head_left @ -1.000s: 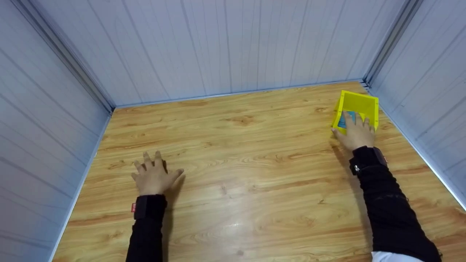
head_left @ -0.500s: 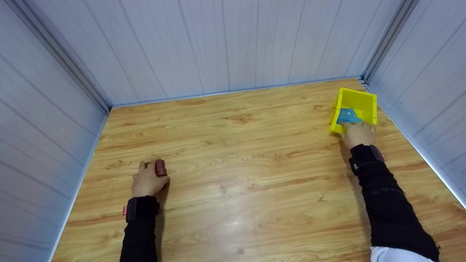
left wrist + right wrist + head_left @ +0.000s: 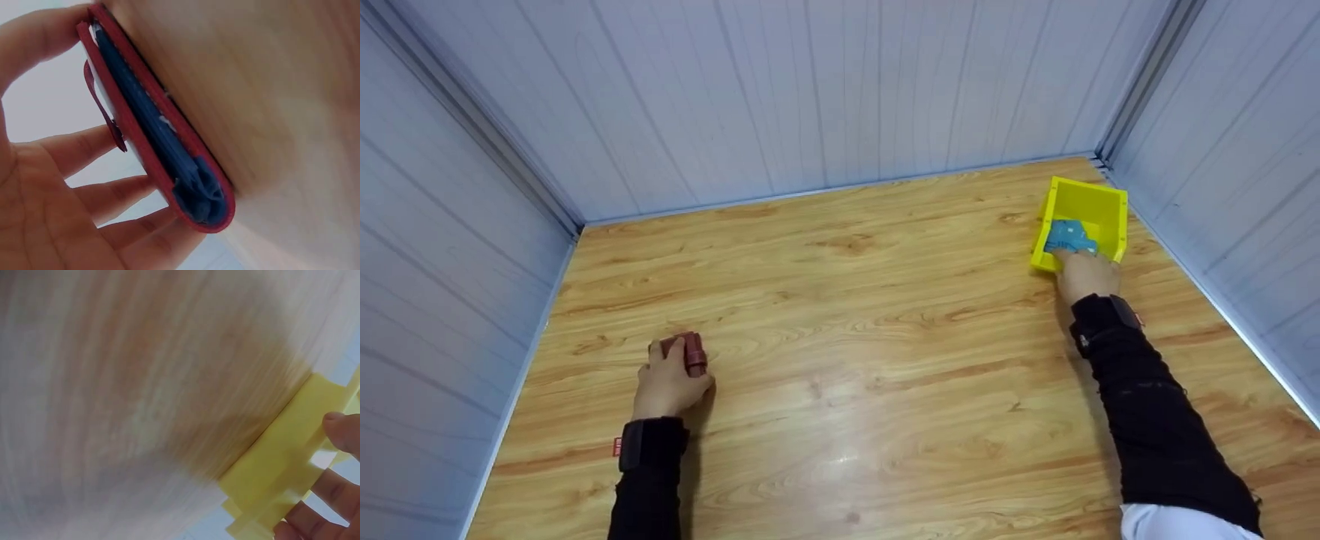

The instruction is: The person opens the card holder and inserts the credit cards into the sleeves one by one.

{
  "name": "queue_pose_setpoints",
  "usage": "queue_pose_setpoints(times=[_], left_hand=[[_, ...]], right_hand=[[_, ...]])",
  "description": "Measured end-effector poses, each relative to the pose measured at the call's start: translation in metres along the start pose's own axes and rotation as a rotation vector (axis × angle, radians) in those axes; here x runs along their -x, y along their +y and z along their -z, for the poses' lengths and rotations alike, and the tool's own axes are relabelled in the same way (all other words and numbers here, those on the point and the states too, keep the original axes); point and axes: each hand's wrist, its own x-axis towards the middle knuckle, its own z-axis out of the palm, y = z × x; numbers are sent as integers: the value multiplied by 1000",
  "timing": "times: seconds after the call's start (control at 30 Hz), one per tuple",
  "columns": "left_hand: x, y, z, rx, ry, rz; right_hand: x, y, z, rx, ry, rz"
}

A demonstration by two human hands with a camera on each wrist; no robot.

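My left hand [image 3: 664,388] grips a small dark red wallet [image 3: 694,354] on the left side of the table. In the left wrist view the wallet [image 3: 144,121] stands on edge, its fold toward the lower right, with blue inner sleeves and a loose strap showing; thumb and fingers are around its outer cover. At the far right my right hand [image 3: 1089,277] holds the near rim of a yellow plastic bin [image 3: 1091,201], fingers hooked over it. A flat blue patterned item [image 3: 1069,235] lies inside the bin, partly hidden by the hand.
The wood-grain table [image 3: 840,315] spans the space between both hands. White panel walls [image 3: 810,97] enclose it at the back, left and right. The bin stands near the back right corner, close to the right wall.
My left hand went from spread fingers over the wallet to gripping it. My right hand drew back from over the blue item to the bin's near rim and took hold there.
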Motion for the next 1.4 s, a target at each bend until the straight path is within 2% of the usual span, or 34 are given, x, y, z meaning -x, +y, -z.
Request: queue_pose_setpoints(times=[0.13, 0.43, 0.67, 0.93, 1.13, 1.4], left_hand=[[3, 6, -4, -23, -2, -16], [6, 29, -16, -42, 7, -68], [8, 45, -27, -67, 47, -131], [13, 60, -39, -95, 66, -184], [17, 70, -48, -101, 83, -224], [18, 82, -57, -128, 111, -282]], right_hand=[[1, -8, -1, 23, -15, 7], [0, -27, -6, 62, 14, 62], [-1, -42, -8, 24, 0, 87], [3, -61, -10, 59, 7, 134], [4, -72, -13, 26, 0, 147], [5, -86, -18, 28, 46, 196]])
